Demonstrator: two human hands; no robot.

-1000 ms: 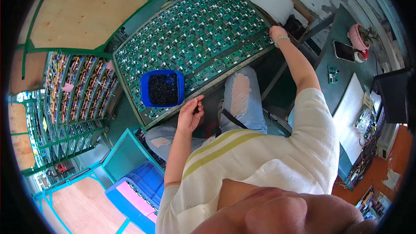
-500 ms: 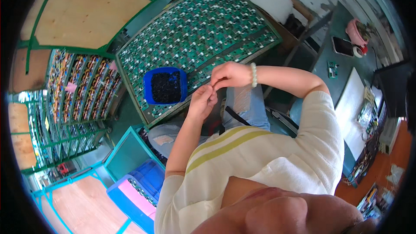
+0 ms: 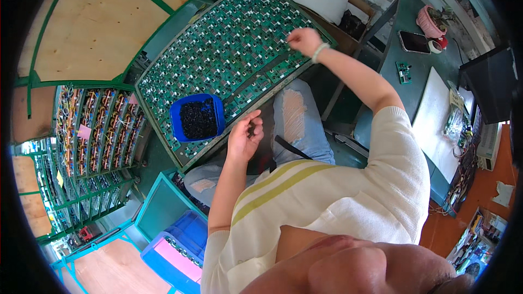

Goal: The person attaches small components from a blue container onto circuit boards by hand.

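Note:
A wide tray (image 3: pixel 283 79) covered with rows of green circuit boards (image 3: pixel 229 43) lies in front of me. On its near left part stands a blue bin (image 3: pixel 219 114) filled with small black parts (image 3: pixel 197 120). My left hand (image 3: pixel 244 139) is held just off the tray's near edge, right of the bin, palm up and fingers curled round what look like a few small black parts. Out over the boards at the tray's right side is my right hand (image 3: pixel 306 41), a bead bracelet on its wrist. Its fingertips are pinched together at a board; anything between them is too small to make out.
To the right a dark green desk (image 3: pixel 381 90) bears a phone (image 3: pixel 414 42), a pink pot (image 3: pixel 429 22), a single circuit board (image 3: pixel 403 72) and a white panel (image 3: pixel 436 125). Racks of wired parts (image 3: pixel 98 130) stand at the left. A blue crate (image 3: pixel 190 234) sits at my left side.
My hands were together over the tray's near edge. The right one has moved away, up and right over the boards; the left has turned its palm up. The view has shifted slightly.

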